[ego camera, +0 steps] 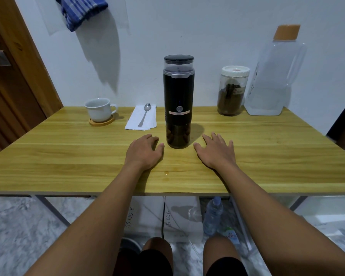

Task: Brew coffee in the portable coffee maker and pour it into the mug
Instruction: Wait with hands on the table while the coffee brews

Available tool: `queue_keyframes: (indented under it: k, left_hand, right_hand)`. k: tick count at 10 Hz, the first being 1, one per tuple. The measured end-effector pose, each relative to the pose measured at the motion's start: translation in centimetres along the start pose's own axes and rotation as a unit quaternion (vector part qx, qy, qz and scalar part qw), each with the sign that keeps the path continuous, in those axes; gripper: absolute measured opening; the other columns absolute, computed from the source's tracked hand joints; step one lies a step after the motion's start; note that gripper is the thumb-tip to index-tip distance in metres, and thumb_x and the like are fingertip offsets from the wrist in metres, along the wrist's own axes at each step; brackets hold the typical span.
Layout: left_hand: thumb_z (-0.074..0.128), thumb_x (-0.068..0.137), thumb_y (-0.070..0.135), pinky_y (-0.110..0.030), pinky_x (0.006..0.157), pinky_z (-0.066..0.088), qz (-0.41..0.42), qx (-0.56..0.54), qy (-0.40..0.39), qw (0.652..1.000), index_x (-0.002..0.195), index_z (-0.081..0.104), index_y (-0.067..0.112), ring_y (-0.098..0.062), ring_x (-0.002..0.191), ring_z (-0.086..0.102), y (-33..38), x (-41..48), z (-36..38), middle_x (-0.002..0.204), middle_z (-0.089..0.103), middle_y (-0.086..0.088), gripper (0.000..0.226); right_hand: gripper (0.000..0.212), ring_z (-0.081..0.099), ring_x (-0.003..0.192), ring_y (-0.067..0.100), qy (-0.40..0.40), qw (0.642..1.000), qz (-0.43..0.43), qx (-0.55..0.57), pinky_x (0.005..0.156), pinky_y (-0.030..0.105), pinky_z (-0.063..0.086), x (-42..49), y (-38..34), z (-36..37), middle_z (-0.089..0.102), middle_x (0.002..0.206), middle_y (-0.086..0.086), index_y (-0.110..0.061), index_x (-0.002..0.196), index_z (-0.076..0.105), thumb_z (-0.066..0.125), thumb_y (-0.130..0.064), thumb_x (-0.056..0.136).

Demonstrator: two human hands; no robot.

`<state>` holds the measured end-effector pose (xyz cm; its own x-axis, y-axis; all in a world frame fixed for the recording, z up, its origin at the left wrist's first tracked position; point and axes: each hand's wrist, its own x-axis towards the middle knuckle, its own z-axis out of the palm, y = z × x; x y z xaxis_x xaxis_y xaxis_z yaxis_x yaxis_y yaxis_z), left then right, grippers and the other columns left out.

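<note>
Light yellow-green wood-grain table [267, 156] on a metal frame. Directly on it: tall black cylindrical portable coffee maker [178, 100], upright at centre; round wooden coaster [101, 121] under a white ceramic mug [100, 110], far left; folded white paper napkin [141, 118] bearing a steel spoon [145, 114]; clear plastic jar [233, 90] of brown grounds, white-lidded; clear plastic water jug [275, 76], wooden-capped, far right. Left hand [142, 152] and right hand [217, 151] flat, palms down, flanking the maker's base.

Coffee maker [178, 100] between hands, mug [99, 110] left.
</note>
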<state>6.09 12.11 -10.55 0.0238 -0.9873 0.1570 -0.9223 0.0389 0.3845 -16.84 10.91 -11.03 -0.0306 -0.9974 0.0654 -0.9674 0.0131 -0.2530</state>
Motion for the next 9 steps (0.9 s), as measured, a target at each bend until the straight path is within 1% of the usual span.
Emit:
queue_keyframes:
  k: [7, 9]
  left_hand:
    - [0.045, 0.101, 0.051, -0.043, 0.115, 0.032, 0.000, 0.000, 0.002, 1.000, 0.146, 0.051, 0.024, -0.024, 0.143, 0.038, 0.07, -0.08, 0.00, 0.158, 0.040, 0.000, 0.053]
    - [0.045, 0.101, 0.051, -0.044, 0.116, 0.031, -0.002, 0.002, 0.001, 1.000, 0.146, 0.051, 0.024, -0.024, 0.144, 0.038, 0.12, -0.15, -0.05, 0.158, 0.040, 0.000, 0.053]
  right_hand:
    - [0.067, 0.005, 0.153, 0.022, -0.002, 1.000, 0.002, 0.002, 0.120, 0.054, 0.001, 0.13, -0.03, 0.09, 0.011, 0.166, 0.002, -0.029, 0.156, 0.024, 0.024, -0.063, 0.098]
    - [0.067, 0.005, 0.153, 0.022, -0.001, 1.000, 0.000, 0.002, 0.121, 0.055, 0.002, 0.06, -0.02, 0.04, 0.011, 0.166, 0.003, -0.028, 0.156, 0.023, 0.024, -0.062, 0.098]
